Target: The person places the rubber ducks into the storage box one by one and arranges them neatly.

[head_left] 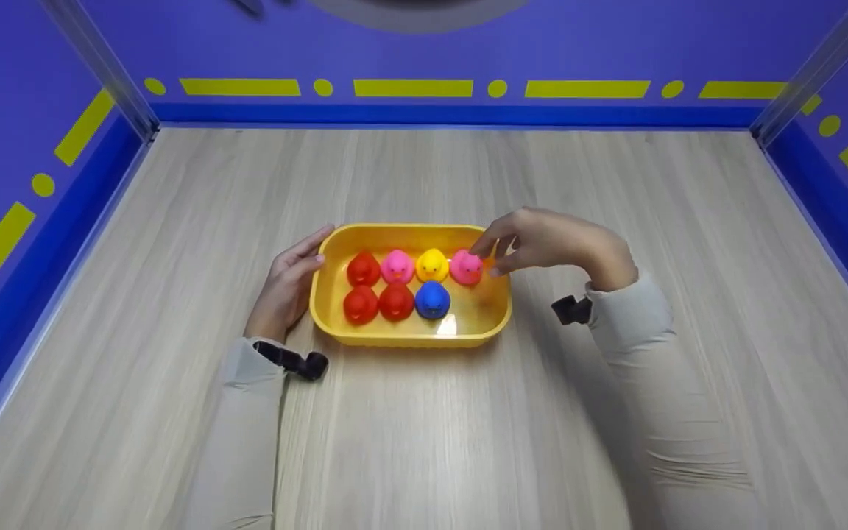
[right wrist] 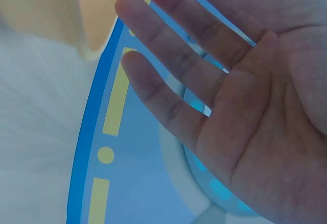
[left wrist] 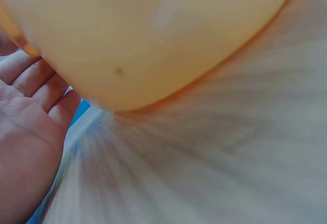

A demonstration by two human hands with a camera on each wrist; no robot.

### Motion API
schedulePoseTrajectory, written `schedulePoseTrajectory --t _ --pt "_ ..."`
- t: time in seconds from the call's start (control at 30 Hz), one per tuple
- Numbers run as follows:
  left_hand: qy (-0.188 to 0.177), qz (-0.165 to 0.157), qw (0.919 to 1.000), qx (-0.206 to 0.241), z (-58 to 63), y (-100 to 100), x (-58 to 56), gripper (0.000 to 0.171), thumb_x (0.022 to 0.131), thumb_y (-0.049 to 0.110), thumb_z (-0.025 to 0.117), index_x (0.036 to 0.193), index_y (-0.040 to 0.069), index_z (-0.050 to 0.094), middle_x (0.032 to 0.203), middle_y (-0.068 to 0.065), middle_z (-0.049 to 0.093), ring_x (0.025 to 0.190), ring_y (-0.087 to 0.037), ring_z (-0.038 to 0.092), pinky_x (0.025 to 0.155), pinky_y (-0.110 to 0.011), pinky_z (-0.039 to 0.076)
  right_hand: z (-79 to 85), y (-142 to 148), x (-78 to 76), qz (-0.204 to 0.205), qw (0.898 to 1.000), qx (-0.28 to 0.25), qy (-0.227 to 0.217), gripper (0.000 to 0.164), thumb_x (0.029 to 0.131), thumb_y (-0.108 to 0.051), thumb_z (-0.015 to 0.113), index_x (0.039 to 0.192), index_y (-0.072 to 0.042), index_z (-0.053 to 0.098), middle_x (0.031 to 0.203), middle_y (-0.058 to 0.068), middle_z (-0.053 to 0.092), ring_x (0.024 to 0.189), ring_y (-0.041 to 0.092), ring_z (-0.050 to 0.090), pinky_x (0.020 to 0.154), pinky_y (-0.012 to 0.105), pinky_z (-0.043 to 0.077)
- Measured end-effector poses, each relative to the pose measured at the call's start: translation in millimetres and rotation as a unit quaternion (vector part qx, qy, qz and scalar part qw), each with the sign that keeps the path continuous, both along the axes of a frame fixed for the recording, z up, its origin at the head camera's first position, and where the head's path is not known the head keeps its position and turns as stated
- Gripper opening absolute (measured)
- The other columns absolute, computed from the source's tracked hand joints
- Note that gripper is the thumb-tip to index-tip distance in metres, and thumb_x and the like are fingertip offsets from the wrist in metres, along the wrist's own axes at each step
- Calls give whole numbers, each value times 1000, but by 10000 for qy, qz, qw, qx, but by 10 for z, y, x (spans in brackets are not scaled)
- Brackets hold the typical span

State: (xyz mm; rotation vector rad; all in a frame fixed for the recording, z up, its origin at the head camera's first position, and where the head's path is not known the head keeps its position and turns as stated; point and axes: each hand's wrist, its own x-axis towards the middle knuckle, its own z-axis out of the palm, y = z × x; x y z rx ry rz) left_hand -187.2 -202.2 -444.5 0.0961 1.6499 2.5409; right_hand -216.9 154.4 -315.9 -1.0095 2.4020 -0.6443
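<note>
A yellow plastic tub (head_left: 387, 340) holds several small rubber ducks in two rows. In the back row are a red duck (head_left: 364, 269), a pink duck (head_left: 397, 266), a yellow duck (head_left: 432, 266) and another pink duck (head_left: 466, 268). The front row has two red ducks (head_left: 396, 302) and a blue duck (head_left: 433, 300). My left hand (head_left: 293, 278) grips the tub's left end, thumb over the rim and fingers along the outer wall (left wrist: 56, 66). My right hand (head_left: 542, 239) reaches over the right rim, index fingertip right by the right pink duck; its other fingers (right wrist: 168, 66) extend loosely apart outside.
The tub stands on a pale wood-grain table (head_left: 424, 419). Blue panels (head_left: 424, 59) with yellow dashes and dots border the back and both sides. Small black cameras (head_left: 312, 366) sit at both wrists, over light sleeves.
</note>
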Motion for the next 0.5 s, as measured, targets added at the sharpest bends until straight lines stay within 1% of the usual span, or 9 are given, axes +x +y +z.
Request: schedulePoseTrajectory --t 0.13,0.23,0.37,0.5 --pt "1 25 10000 -24 -13 -6 -7 53 91 -4 42 144 -7 36 151 -15 39 134 -16 43 113 -29 36 -17 95 13 -149 9999 35 26 31 85 -10 70 116 -9 70 114 6 70 99 22 64 85 36 57" --pt "9 23 10000 -45 -19 -10 -11 52 92 -4 43 144 -7 36 150 -14 41 132 -15 45 112 -29 36 -41 166 18 -175 9998 18 74 32 85 -13 72 117 -10 69 115 8 69 99 23 64 85 37 57" --pt "6 9 10000 -35 -27 -12 -16 52 92 -3 44 143 -7 37 150 -14 41 133 -16 44 113 -29 36 -81 269 27 -182 9996 -69 219 35 84 -13 73 118 -7 68 114 11 70 99 25 65 85 39 57" --pt "16 2 10000 -32 -30 -12 -18 52 92 -3 45 143 -6 37 151 -15 39 135 -17 42 113 -28 36 -97 369 51 -409 9988 -39 274 35 83 -11 73 118 -9 69 114 8 69 102 26 64 86 40 57"
